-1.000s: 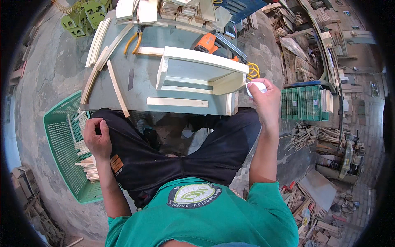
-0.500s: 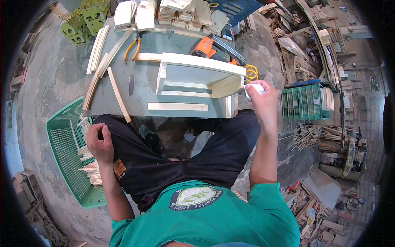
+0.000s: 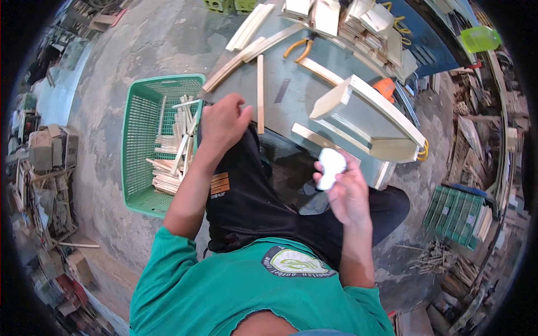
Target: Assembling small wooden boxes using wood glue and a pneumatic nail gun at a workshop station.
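Note:
My right hand (image 3: pixel 348 193) pinches a small white rounded object (image 3: pixel 332 168) between thumb and fingers, above my right leg. It is overexposed, so its kind is unclear. My left hand (image 3: pixel 225 123) is raised over my left thigh, between the green basket (image 3: pixel 128 145) and the table (image 3: pixel 291 53). Its fingers are curled in, with nothing visible in them. A partly built pale wooden box (image 3: pixel 386 109) lies on the table beyond my right hand. One loose wooden strip (image 3: pixel 315 137) lies along the near edge, another strip (image 3: pixel 260 95) by my left hand.
Orange-handled pliers (image 3: pixel 300 50), a flat dark metal strip (image 3: pixel 282 91) and an orange tool (image 3: pixel 385 88) lie on the table. Wooden panels (image 3: pixel 364 39) are piled at its far side. The basket holds many thin sticks (image 3: pixel 168 182). Green crates (image 3: pixel 454 215) stand at right.
My view has turned left, bringing the basket closer to the middle. My right hand has drawn back from the box toward my lap with the white object. My left hand has lifted forward from my thigh.

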Tool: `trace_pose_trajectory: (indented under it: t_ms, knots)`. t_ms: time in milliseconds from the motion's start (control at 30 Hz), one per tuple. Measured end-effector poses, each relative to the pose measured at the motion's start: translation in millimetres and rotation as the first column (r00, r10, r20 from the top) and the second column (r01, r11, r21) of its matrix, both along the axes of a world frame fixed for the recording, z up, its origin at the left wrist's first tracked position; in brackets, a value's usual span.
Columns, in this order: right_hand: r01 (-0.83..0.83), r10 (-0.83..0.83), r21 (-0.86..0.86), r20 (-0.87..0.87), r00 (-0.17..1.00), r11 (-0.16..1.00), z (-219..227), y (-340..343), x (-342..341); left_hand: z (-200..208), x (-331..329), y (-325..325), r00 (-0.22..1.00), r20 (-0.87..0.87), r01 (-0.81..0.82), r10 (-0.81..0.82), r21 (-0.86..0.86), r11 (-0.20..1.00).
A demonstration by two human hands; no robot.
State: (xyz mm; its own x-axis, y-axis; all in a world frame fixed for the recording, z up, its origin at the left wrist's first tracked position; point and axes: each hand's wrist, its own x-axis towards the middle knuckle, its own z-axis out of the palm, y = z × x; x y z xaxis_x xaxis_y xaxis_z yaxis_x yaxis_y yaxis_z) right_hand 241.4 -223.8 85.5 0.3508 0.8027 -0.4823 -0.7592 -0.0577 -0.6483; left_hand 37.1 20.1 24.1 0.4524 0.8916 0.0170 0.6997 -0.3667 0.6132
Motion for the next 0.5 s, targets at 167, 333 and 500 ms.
trace_pose_trajectory:
  t_ms: [167,333,500]
  knots:
    - [-0.196,0.195,-0.024,0.267,0.944,0.98,-36,63,-35,-8,53,26,0.959,-0.283,-0.021,0.01,-0.038,0.999]
    - [-0.145,0.118,0.003,0.56,0.82,0.989,-48,128,-48,12,36,31,0.964,-0.224,-0.172,0.144,-0.108,0.979]
    - [-0.347,0.163,0.101,0.739,0.653,0.932,-29,123,-63,56,-1,-5,0.852,0.308,-0.37,0.424,-0.22,0.903]
